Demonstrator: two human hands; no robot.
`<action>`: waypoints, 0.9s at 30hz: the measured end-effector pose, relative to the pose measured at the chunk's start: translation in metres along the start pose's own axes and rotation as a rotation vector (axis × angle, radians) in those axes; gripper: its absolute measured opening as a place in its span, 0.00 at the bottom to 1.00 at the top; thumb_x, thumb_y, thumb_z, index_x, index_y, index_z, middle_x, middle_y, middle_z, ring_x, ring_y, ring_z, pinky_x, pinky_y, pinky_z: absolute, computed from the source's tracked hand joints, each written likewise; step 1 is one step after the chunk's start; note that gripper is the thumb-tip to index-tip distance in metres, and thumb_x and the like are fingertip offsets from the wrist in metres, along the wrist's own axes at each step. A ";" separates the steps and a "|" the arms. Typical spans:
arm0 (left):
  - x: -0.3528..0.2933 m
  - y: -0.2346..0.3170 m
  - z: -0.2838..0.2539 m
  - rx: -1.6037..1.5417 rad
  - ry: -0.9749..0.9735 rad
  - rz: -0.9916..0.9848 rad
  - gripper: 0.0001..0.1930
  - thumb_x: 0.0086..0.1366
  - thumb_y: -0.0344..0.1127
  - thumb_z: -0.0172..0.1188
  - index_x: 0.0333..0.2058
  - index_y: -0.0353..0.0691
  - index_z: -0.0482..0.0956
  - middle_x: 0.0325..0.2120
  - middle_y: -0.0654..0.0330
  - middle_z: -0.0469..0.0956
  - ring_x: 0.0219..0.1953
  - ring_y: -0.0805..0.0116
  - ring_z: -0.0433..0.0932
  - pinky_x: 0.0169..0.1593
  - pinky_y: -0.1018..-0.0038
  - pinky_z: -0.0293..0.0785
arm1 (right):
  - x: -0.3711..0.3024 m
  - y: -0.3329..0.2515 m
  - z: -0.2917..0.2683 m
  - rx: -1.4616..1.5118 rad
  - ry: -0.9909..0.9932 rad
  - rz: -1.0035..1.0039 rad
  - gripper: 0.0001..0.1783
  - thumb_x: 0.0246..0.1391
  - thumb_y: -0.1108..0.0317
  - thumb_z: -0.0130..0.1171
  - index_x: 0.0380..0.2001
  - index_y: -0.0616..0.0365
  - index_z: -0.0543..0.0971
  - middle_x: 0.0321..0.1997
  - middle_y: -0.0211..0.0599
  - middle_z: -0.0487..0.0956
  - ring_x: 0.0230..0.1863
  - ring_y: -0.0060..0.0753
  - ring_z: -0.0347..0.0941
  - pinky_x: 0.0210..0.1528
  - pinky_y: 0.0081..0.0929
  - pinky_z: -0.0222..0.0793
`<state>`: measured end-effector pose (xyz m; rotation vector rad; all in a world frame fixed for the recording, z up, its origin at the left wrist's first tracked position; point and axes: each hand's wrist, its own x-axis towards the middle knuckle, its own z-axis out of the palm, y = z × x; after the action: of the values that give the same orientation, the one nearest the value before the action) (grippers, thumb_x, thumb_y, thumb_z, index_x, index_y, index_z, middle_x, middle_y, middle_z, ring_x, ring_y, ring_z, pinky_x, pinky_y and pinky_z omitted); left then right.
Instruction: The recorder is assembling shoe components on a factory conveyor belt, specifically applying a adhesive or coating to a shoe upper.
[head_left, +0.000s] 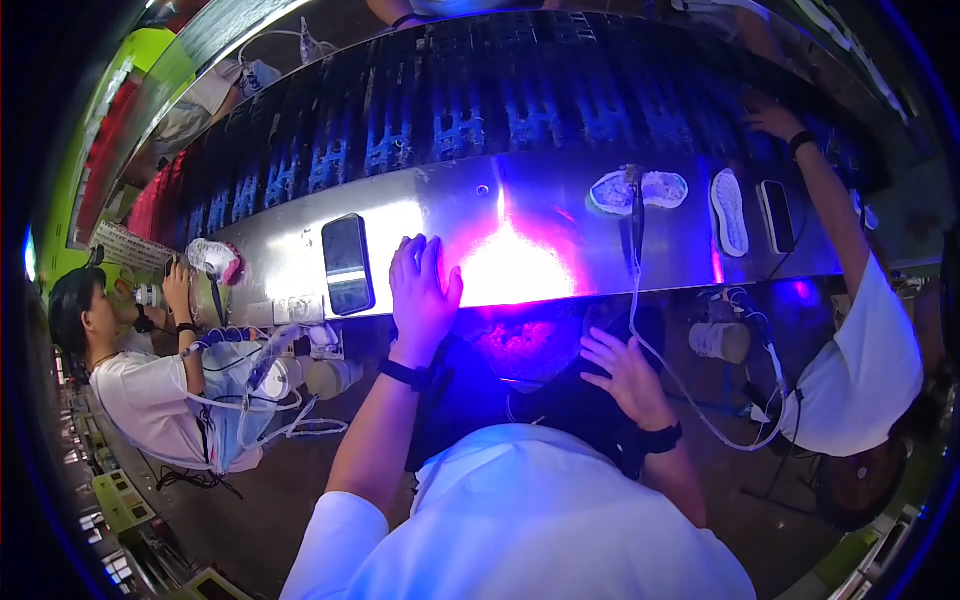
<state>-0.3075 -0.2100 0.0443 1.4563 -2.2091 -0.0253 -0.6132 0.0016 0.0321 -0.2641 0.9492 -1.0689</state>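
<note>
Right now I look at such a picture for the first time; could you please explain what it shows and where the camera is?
This is one picture, from a wide fisheye camera worn on a person's head and looking down, so straight edges look bent. There is no robot, only two bare hands. The left hand is on or just over the metal table, beside a dark phone. The right hand is spread open in front of the body. I see nothing held in either. Farther right on the table are a pale sole overlapped by a dark tool, a white sole and a second phone.
</note>
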 end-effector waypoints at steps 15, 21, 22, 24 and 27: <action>0.000 -0.003 0.009 0.003 0.015 0.001 0.28 0.64 0.41 0.64 0.60 0.36 0.73 0.58 0.41 0.71 0.65 0.41 0.68 0.66 0.48 0.66 | -0.070 0.034 -0.117 0.513 0.212 0.107 0.34 0.70 0.46 0.49 0.67 0.60 0.67 0.70 0.57 0.67 0.73 0.57 0.60 0.74 0.66 0.53; 0.001 -0.001 0.013 0.047 -0.008 0.018 0.28 0.64 0.38 0.64 0.61 0.35 0.73 0.60 0.41 0.70 0.66 0.40 0.68 0.66 0.49 0.66 | -0.093 0.064 -0.158 0.531 0.391 0.147 0.33 0.68 0.47 0.52 0.65 0.60 0.68 0.62 0.55 0.73 0.63 0.55 0.69 0.70 0.63 0.60; 0.000 -0.001 0.012 0.038 -0.021 0.013 0.28 0.64 0.37 0.64 0.61 0.35 0.73 0.60 0.42 0.70 0.66 0.40 0.68 0.66 0.49 0.66 | -0.093 0.066 -0.163 0.542 0.386 0.151 0.33 0.68 0.47 0.52 0.65 0.60 0.68 0.62 0.55 0.73 0.63 0.55 0.69 0.70 0.63 0.60; 0.000 -0.002 0.016 0.039 -0.027 0.021 0.28 0.65 0.39 0.62 0.61 0.35 0.73 0.60 0.42 0.70 0.67 0.40 0.67 0.66 0.49 0.65 | -0.092 0.071 -0.172 0.489 0.396 0.201 0.31 0.68 0.47 0.54 0.62 0.60 0.72 0.55 0.51 0.78 0.56 0.49 0.75 0.65 0.54 0.68; 0.000 0.001 0.015 0.054 -0.077 -0.029 0.29 0.66 0.41 0.61 0.63 0.36 0.71 0.62 0.41 0.68 0.68 0.40 0.64 0.68 0.48 0.63 | -0.096 0.079 -0.178 0.141 0.633 0.250 0.25 0.67 0.54 0.58 0.59 0.61 0.74 0.50 0.46 0.81 0.52 0.41 0.78 0.61 0.43 0.72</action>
<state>-0.3147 -0.2128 0.0314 1.5411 -2.2661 -0.0324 -0.7142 0.1639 -0.0700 0.3260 1.4184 -0.9939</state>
